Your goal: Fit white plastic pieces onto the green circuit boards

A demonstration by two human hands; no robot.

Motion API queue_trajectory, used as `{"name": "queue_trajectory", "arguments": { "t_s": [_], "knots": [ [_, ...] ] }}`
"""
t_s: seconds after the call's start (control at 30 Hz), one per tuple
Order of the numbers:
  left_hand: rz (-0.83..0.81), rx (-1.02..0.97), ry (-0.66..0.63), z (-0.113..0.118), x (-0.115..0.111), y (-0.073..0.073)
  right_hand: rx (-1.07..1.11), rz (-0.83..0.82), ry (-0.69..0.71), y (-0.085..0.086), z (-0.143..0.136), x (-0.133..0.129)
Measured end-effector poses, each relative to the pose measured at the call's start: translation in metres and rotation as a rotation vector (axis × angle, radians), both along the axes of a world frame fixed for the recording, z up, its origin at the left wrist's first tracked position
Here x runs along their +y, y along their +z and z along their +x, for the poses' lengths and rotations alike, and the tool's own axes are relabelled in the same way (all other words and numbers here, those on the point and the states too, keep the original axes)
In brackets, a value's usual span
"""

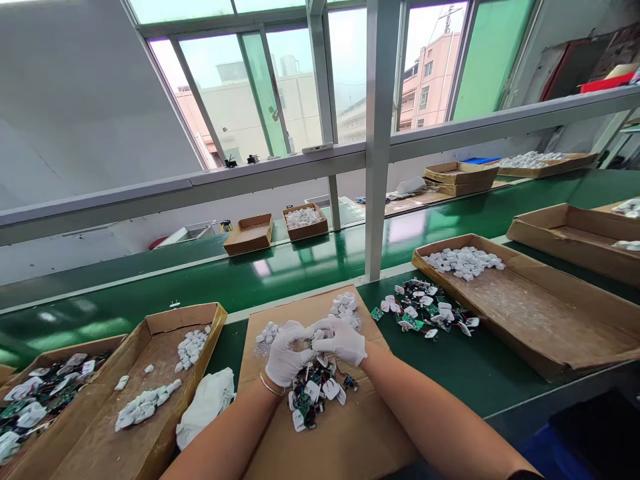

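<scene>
Both hands wear white gloves and meet over a cardboard sheet (350, 433). My left hand (286, 357), with a thin bracelet at its wrist, has its fingers closed. My right hand (345, 342) is pinched against it from the other side. Between the fingertips a small white part (319, 335) shows, mostly covered by the gloves. Just below the hands lies a heap of green circuit boards with wires and white plastic pieces (315, 393). Behind them are two piles of small white parts, one on the left (269, 332) and one on the right (346, 307).
To the left, a shallow cardboard tray (95, 407) holds white parts, and a white cloth (207, 403) lies beside it. More wired boards (427, 308) lie on the green bench at right, next to a large tray (540, 313). A metal post (377, 167) rises ahead.
</scene>
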State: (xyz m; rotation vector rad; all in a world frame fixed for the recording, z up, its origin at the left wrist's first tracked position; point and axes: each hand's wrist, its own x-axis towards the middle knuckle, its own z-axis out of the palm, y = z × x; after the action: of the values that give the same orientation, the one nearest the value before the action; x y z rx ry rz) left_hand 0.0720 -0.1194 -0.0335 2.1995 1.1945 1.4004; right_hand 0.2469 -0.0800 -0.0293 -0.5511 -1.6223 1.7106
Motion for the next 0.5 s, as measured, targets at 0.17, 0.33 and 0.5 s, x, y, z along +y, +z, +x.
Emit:
{"name": "queue_trajectory", "arguments": {
  "t_s": [0.17,0.33,0.5],
  "knots": [
    [-0.041,0.04,0.024,-0.002,0.001,-0.002,0.154,-0.21,0.123,0.002,-0.001,-0.001],
    [-0.008,0.183,0.076,-0.001,-0.006,0.011,0.198,-0.284,0.045,-0.003,-0.004,0.002],
    [-0.021,0.402,0.066,0.01,-0.017,0.029,0.136,-0.13,0.056,-0.003,-0.01,-0.001]
  ]
}}
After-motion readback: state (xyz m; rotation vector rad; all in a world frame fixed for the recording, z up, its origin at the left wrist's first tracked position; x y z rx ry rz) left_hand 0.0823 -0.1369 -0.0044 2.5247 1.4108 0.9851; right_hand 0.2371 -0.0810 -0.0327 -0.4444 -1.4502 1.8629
